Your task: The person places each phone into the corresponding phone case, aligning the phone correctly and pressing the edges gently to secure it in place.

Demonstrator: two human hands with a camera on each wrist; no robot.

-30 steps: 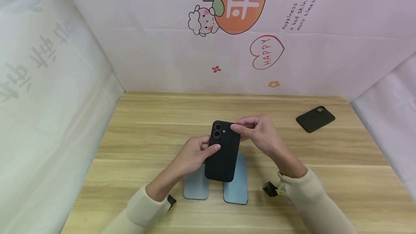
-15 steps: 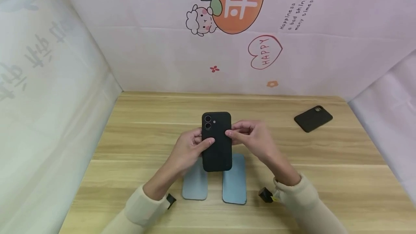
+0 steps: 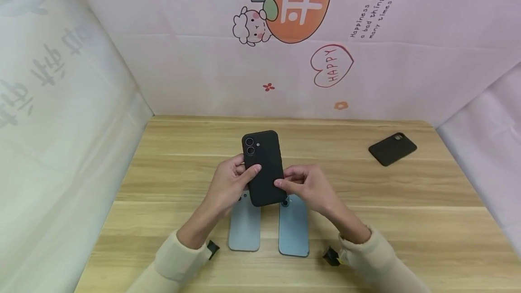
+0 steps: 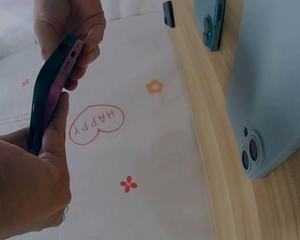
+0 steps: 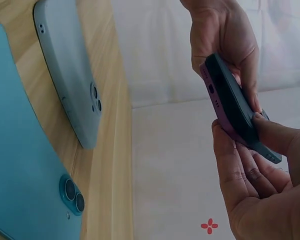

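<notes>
A phone in a black case (image 3: 263, 167) is held above the wooden table (image 3: 163, 180), camera end pointing away from me. My left hand (image 3: 231, 183) grips its left edge, thumb on the back. My right hand (image 3: 304, 185) pinches the lower right edge. The wrist views show a purple phone edge inside the black case (image 4: 49, 92) (image 5: 236, 108), held by the left hand (image 4: 27, 187) and right hand (image 5: 260, 175). Below the hands, two light blue phones lie face down side by side: one on the left (image 3: 244, 225) and one on the right (image 3: 294, 229).
A second black case (image 3: 392, 148) lies at the table's far right. Pink printed sheets (image 3: 333, 62) wall the table at the back and sides. Cream sleeves (image 3: 175, 257) cover both forearms.
The cased phone has moved left and away from me and tilted its top to the left. My right hand slid from the phone's top corner down to its lower right edge.
</notes>
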